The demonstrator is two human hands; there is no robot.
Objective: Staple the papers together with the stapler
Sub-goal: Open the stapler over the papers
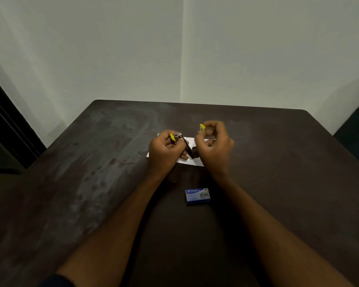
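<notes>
The fingers (170, 139) of the left hand (164, 150) are curled tightly, and one half of the stapler (186, 144) is gripped in them; its yellow tip (173, 137) and a bit of bright metal show above the knuckles. The fingers of the right hand (215, 146) are curled as well, thumb drawn against forefinger, and the other half of the stapler is pinched there, with a second yellow tip (202, 127) sticking out at 11 o'clock from that hand. The stapler is swung open into a V, its dark hinge end pointing down between the two hands. Whether staples are loaded cannot be told. The stapler is held just over the papers (190, 140), which lie flat on the surface (278, 162) and are mostly covered by the hands; whether the hinge end touches them cannot be told. At 6 o'clock from the papers, well apart from them and between the forearms, a small blue box of staples (197, 196) is laid flat. The surface is dark brown with pale smudges toward 9 o'clock. A corner of pale wall (257, 59) is seen at 12 o'clock, a dark door frame (4, 121) at 9 o'clock, and a dark sleeve (56, 281) at 7 o'clock.
</notes>
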